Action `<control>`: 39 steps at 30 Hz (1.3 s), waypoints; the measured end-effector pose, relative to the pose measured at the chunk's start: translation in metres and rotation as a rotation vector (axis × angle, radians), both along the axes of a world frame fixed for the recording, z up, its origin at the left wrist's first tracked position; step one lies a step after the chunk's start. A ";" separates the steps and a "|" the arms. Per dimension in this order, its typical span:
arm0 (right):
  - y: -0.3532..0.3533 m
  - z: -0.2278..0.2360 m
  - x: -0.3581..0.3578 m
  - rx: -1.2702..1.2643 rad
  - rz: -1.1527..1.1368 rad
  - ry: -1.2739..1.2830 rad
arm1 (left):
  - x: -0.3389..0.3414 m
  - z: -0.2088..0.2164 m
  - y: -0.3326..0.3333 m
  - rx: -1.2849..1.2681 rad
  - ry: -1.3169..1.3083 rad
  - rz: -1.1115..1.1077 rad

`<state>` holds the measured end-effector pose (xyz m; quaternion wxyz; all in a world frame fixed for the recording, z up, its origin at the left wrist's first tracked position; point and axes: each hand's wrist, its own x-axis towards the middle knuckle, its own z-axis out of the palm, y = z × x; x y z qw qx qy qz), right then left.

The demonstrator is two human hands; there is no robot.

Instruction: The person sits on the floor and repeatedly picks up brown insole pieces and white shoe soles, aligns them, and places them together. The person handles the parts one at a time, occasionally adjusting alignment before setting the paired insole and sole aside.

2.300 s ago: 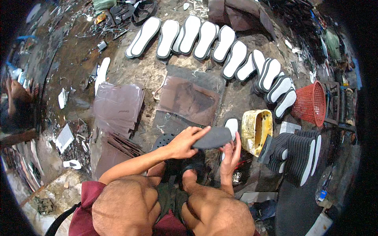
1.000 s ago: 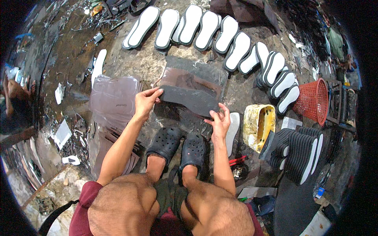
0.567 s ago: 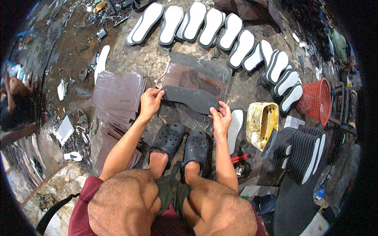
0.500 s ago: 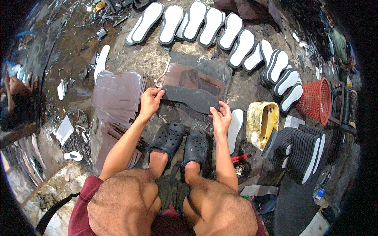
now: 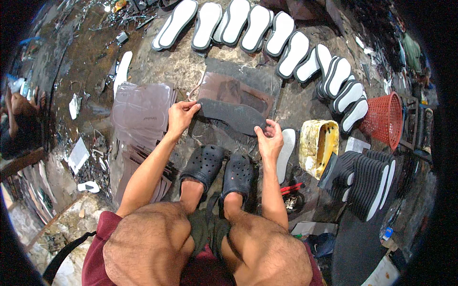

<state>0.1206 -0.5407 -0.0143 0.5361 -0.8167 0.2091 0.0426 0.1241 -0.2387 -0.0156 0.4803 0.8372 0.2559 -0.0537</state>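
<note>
A dark grey shoe sole (image 5: 231, 117) stretches crosswise between my two hands, just above the near edge of a dark board. My left hand (image 5: 182, 117) pinches its left end between thumb and fingers. At the other end, my right hand (image 5: 269, 139) grips the sole's edge with the thumb on top. Behind it, a brown translucent sheet (image 5: 248, 91) lies on the dark board (image 5: 248, 71). Left of my left hand stands a stack of brown sheets (image 5: 140, 107) with sole outlines. A loose pale insole (image 5: 286, 155) lies right of my right hand.
White-topped soles (image 5: 257, 28) curve in a row along the far side and right. A stained yellow container (image 5: 312, 148), a red basket (image 5: 384, 119) and a stack of black soles (image 5: 367, 186) stand at right. Red-handled scissors (image 5: 292, 188) lie near my right forearm.
Both hands still hold the sole at its ends. It has tilted slightly and shifted a little upward in the picture. My right fingers have shifted slightly at its edge.
</note>
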 end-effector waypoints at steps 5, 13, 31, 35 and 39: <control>0.000 0.009 0.005 -0.065 -0.007 0.042 | -0.002 0.003 -0.013 0.399 -0.419 -0.325; 0.000 0.008 0.006 -0.077 0.031 0.011 | 0.019 0.002 -0.033 0.320 -0.616 -0.872; -0.054 0.042 0.000 0.023 -0.112 -0.291 | 0.057 0.083 -0.030 -0.019 -0.327 -0.907; -0.025 0.070 -0.004 0.594 -0.089 -0.176 | 0.063 0.102 -0.011 -0.943 0.106 -0.542; 0.032 0.136 -0.006 0.722 0.082 -0.129 | 0.030 0.134 -0.070 -1.253 0.264 0.127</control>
